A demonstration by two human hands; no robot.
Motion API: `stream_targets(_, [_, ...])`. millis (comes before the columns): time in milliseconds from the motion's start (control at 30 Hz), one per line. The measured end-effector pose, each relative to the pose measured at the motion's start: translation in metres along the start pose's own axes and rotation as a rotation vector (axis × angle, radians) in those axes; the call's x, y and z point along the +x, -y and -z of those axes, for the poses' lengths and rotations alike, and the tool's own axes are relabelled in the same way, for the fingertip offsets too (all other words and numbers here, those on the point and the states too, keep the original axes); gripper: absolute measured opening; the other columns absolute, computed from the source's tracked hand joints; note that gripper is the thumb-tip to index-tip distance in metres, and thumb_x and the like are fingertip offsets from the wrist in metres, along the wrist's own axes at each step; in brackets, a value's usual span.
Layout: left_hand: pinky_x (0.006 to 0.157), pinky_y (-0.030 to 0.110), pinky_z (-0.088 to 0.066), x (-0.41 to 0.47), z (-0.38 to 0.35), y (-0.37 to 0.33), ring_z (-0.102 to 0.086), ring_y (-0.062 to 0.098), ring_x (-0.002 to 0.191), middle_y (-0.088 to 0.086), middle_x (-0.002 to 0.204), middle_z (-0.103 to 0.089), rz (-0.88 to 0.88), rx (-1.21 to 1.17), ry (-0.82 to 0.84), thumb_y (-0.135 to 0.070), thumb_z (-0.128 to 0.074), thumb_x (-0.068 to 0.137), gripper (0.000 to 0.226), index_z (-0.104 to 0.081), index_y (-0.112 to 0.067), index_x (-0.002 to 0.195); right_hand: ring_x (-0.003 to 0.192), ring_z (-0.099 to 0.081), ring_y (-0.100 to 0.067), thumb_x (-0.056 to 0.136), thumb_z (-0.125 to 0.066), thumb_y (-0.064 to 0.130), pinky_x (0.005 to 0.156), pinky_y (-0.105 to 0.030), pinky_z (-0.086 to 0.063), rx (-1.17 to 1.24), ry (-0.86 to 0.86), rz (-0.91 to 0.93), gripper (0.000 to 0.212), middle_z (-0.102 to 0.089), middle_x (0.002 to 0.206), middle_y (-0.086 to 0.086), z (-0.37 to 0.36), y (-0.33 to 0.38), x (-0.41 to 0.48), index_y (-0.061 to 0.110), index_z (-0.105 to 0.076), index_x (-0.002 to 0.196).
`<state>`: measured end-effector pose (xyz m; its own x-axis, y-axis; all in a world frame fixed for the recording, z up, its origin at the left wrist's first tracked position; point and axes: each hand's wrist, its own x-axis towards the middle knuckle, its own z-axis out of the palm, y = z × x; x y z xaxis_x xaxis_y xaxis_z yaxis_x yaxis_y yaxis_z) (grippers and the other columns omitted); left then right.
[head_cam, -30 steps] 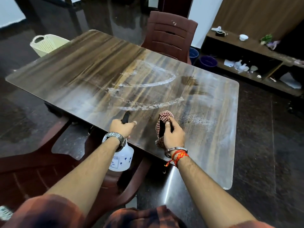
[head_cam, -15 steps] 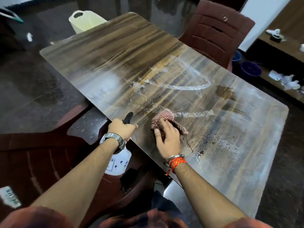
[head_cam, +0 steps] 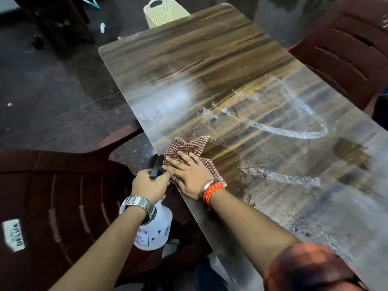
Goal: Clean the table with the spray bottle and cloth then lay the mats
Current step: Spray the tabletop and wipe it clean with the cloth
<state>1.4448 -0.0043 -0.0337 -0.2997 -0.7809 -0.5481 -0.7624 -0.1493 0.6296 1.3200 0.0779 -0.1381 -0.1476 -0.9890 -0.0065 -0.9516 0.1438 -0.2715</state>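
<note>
A glossy wood-grain table [head_cam: 210, 59] carries curved wet spray streaks [head_cam: 294, 133] across its middle. My right hand [head_cam: 189, 173] lies flat, fingers spread, pressing a red-and-white checked cloth [head_cam: 189, 145] onto the table near its left edge. My left hand [head_cam: 150, 184] grips the black trigger head of a white spray bottle [head_cam: 155, 229], held just off the table edge and touching my right hand. No mats are in view.
A dark red plastic chair [head_cam: 63, 196] stands below the bottle at the left. A second such chair [head_cam: 352, 49] stands at the table's far right side. A cream plastic basket [head_cam: 163, 11] sits on the dark floor beyond the table's far end.
My right hand has slid the cloth leftward along the table to its left edge, up against the left hand. The left hand still holds the bottle. My view has turned left.
</note>
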Motion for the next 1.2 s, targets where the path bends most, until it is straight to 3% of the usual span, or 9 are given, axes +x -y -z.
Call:
stream_targets(167, [0.049,0.025,-0.048,0.003,-0.005,0.001,-0.056,0.019,0.036,0.013,0.074,-0.077,0.002,-0.022,-0.024,-0.030,-0.075,0.085,0.031,-0.067,-0.009,0.065,0.145,-0.015,-0.023,0.086,-0.044,0.036,0.116,-0.048,-0.010,-0.095,0.082,0.109,0.060,-0.024,0.155,0.015,0.014,-0.039,0.033,0.044,-0.030,0.144])
stream_targets(467, [0.042,0.019,-0.044,0.012,-0.008,-0.012,-0.054,0.014,0.033,0.017,0.077,-0.076,-0.004,-0.023,-0.024,-0.032,-0.073,0.087,0.034,-0.071,0.001,0.079,0.146,-0.009,-0.026,0.097,-0.036,0.039,0.115,-0.055,-0.006,0.030,-0.102,-0.831,0.050,-0.017,0.157,0.020,0.069,-0.219,0.015,0.047,-0.026,0.145])
stream_targets(600, [0.040,0.018,-0.042,0.008,-0.001,-0.014,-0.054,0.014,0.033,0.015,0.069,-0.074,-0.015,-0.013,-0.056,-0.032,-0.073,0.088,0.034,-0.070,0.001,0.079,0.146,-0.005,-0.025,0.097,-0.034,0.037,0.115,-0.055,-0.001,0.123,-0.128,-1.020,0.047,-0.017,0.156,0.022,0.074,-0.229,0.009,0.047,-0.029,0.143])
stream_targets(700, [0.045,0.022,-0.043,0.005,0.003,-0.012,-0.054,0.015,0.034,0.013,0.074,-0.077,-0.023,-0.026,-0.088,-0.029,-0.073,0.087,0.029,-0.067,-0.007,0.069,0.146,-0.006,-0.026,0.097,-0.036,0.035,0.116,-0.052,-0.001,0.123,-0.077,-0.827,0.049,-0.015,0.157,0.019,0.071,-0.195,0.043,0.045,-0.027,0.144])
stream_targets(800, [0.049,0.024,-0.044,0.003,0.005,-0.008,-0.055,0.018,0.034,0.013,0.073,-0.076,-0.023,-0.037,-0.119,-0.027,-0.074,0.087,0.029,-0.069,-0.006,0.068,0.146,-0.009,-0.027,0.095,-0.038,0.038,0.115,-0.049,-0.003,0.051,0.046,-0.434,0.052,-0.016,0.159,0.010,0.053,-0.119,0.076,0.043,-0.026,0.145])
stream_targets(867, [0.050,0.024,-0.045,0.000,0.004,-0.005,-0.055,0.017,0.033,0.012,0.072,-0.076,-0.024,-0.033,-0.131,-0.026,-0.074,0.087,0.028,-0.069,-0.006,0.068,0.146,-0.009,-0.023,0.095,-0.039,0.037,0.115,-0.048,-0.001,-0.019,0.123,-0.126,0.053,-0.018,0.157,0.017,0.033,-0.052,0.076,0.043,-0.025,0.146])
stream_targets(967, [0.049,0.024,-0.044,-0.006,0.001,-0.002,-0.057,0.019,0.034,0.013,0.071,-0.076,-0.012,-0.009,-0.145,-0.024,-0.073,0.086,0.026,-0.070,-0.008,0.066,0.146,-0.009,-0.021,0.094,-0.041,0.037,0.116,-0.050,-0.001,-0.074,0.170,0.140,0.049,-0.026,0.153,0.019,0.013,0.003,0.054,0.042,-0.037,0.142])
stream_targets(1067, [0.049,0.024,-0.044,-0.015,-0.001,-0.001,-0.058,0.019,0.037,0.009,0.068,-0.075,-0.010,-0.003,-0.129,-0.025,-0.073,0.086,0.026,-0.071,-0.008,0.067,0.145,-0.015,-0.018,0.092,-0.044,0.035,0.116,-0.048,-0.007,-0.051,0.114,0.136,0.050,-0.028,0.152,0.021,0.011,-0.008,0.031,0.043,-0.036,0.142])
stream_targets(1200, [0.050,0.023,-0.042,-0.032,-0.005,0.001,-0.057,0.017,0.036,0.005,0.056,-0.069,-0.031,0.011,-0.115,-0.031,-0.072,0.087,0.031,-0.072,-0.005,0.071,0.142,-0.023,-0.016,0.091,-0.045,0.034,0.114,-0.044,-0.012,-0.002,-0.033,-0.314,0.057,-0.026,0.153,0.022,0.028,-0.073,-0.014,0.045,-0.029,0.144])
